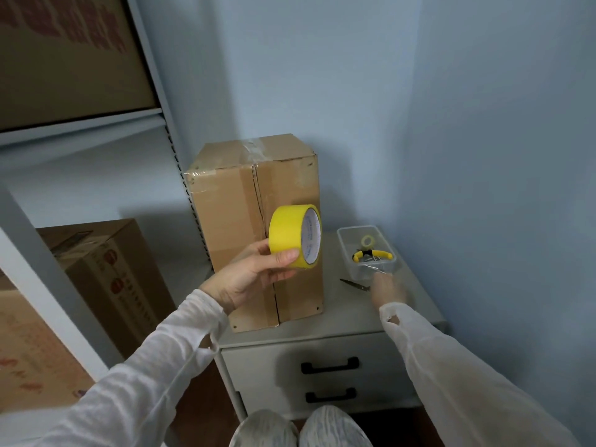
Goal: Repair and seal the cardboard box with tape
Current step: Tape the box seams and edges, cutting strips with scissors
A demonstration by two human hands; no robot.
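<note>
A tall cardboard box [232, 214] stands upright on a grey drawer cabinet [325, 321], its centre seam facing me and old clear tape across its top. My left hand [254, 275] holds a roll of yellow tape [295, 237] in front of the box's lower right half. My right hand [387, 288] is blurred, low over the cabinet top beside a pair of scissors [354, 284] and the near edge of a clear plastic tub [366, 250]. Whether its fingers touch the scissors is unclear.
The clear tub holds a small yellow tape roll [367, 241] and a yellow-handled tool [374, 255]. Metal shelving [38, 253] with other cardboard boxes [106, 279] stands on the left. Blue walls close in behind and to the right. The cabinet has two drawers with black handles [329, 365].
</note>
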